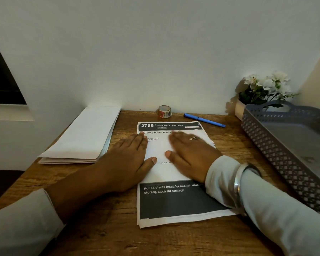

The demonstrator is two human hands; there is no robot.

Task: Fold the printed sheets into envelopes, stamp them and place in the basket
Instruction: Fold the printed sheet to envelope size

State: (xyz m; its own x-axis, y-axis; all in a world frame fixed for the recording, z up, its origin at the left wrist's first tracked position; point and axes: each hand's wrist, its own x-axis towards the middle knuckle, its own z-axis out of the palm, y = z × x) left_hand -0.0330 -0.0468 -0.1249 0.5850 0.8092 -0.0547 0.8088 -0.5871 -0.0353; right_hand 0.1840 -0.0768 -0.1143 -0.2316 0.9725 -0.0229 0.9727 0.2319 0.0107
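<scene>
Here, both hands lay flat on the printed sheets [174,200], which sat in a pile in the middle of the wooden bench [100,228]. The left hand [129,159] pressed the left side of the top sheet, and the right hand [188,156] pressed the right side. All the fingers [137,141] were straight and held nothing. A pile of white envelopes [85,137] lay to the left, apart from the sheets. At the back by the wall were a small roll of tape [164,111] and a blue pen [204,120]. The grey basket [262,137] sat on the right, with white flowers [266,87] behind it.
</scene>
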